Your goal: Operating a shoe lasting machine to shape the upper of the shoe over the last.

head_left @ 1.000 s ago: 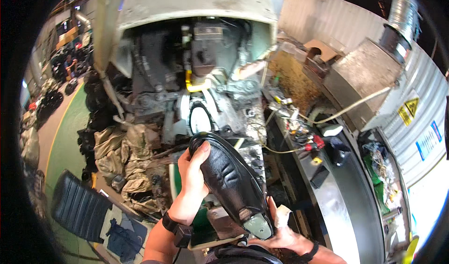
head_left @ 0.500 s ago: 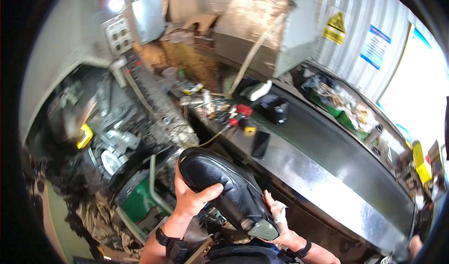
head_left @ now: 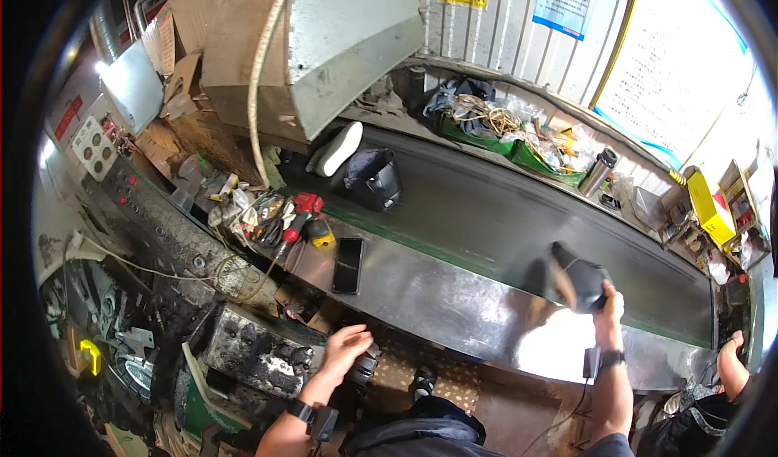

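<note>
Out to the right, my right hand grips a black leather boot over the near edge of the conveyor belt. Motion blurs the boot, and a brownish patch shows on its left side. My left hand holds nothing; its fingers are stretched out, in front of the metal ledge. Farther back on the belt stands a black boot upper with its opening facing up. Beside it lies a shoe with a white sole.
A phone, a red power tool and a yellow tape measure lie on the metal ledge. Green trays of scraps and a flask line the back. Another person's hand shows at far right.
Both hands were round the black boot in front of me. My left hand has let go, and my right hand has swung right to the belt. The view has turned right.
</note>
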A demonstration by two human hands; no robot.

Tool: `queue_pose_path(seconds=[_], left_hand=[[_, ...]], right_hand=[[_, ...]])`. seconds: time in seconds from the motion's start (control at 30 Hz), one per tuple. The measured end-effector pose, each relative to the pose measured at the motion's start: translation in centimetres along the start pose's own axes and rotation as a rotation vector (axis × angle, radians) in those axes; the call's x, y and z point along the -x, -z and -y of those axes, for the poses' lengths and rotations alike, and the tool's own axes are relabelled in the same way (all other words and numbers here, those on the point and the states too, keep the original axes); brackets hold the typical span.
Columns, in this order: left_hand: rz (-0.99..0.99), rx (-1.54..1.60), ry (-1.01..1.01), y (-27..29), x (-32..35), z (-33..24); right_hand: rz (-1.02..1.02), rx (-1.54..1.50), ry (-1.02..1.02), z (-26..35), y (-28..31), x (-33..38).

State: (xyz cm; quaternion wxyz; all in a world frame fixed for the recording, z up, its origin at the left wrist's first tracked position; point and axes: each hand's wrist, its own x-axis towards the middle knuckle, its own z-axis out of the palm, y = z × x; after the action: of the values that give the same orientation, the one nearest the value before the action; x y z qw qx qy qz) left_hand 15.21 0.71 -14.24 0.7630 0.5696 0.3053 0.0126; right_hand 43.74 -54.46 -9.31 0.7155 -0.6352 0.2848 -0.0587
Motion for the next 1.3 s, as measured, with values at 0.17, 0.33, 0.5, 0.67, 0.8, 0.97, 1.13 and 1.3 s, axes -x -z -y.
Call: queue_pose_path(seconds=[0.17,0.33,0.5,0.67,0.8,0.97,1.13,1.3], left_hand=[[-0.178,-0.071,0.035,5.1,1.0,2.3],[-0.247,-0.204,0.099,6.0,-2.0,0.9],[-0.035,-0.268,-0.114,0.9,-11.7,-2.7],[0.025,-0.471,-0.272,-3.7,-24.6,-9.5],[-0.240,-0.977,-0.548,-4.6,-33.8,-14.4],[0.145,-1.239,-0.234,-5.6,-40.4,-21.0],[1.062,-0.971,-0.324,-13.6,-38.9,-23.1],[0.353,-0.817,-0.583,-9.7,-46.0,-23.3]], right_hand=[[0.049,-0.255,0.148,-7.8,2.9,-12.9],[0.507,0.119,0.442,-15.0,-14.7,-0.6],[1.067,1.071,1.193,-17.7,-24.3,19.3],[1.085,1.329,1.169,-17.6,-19.6,19.5],[1.078,1.034,0.826,-16.9,-11.9,17.4],[0.483,0.553,0.157,-15.2,-12.0,15.9],[0.457,-0.189,-0.193,-11.4,-18.9,14.9],[0.251,-0.426,-0.544,-10.4,-22.9,14.8]])
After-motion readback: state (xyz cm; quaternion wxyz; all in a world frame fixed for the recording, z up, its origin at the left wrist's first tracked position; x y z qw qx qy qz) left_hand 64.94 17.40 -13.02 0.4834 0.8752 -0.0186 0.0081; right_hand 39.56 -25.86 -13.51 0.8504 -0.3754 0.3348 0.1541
